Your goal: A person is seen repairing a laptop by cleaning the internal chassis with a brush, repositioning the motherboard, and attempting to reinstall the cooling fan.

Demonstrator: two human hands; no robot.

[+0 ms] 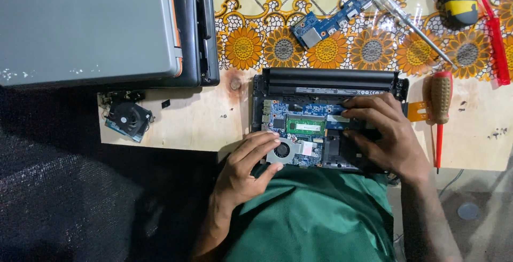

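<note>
I have the opened small laptop [326, 120] at centre, its near edge over the bench [192, 120] lip. My left hand [248, 168] has loosely curled fingers resting on its fan corner, gripping nothing; my right hand [385, 134] lies flat, fingers spread, hiding the board's right part. At ten o'clock, stacked laptops [96, 27] run out of view. At nine, a loose fan [127, 119]. At three, a red screwdriver [441, 112]. A sunflower cloth [374, 48] covers the far bench.
</note>
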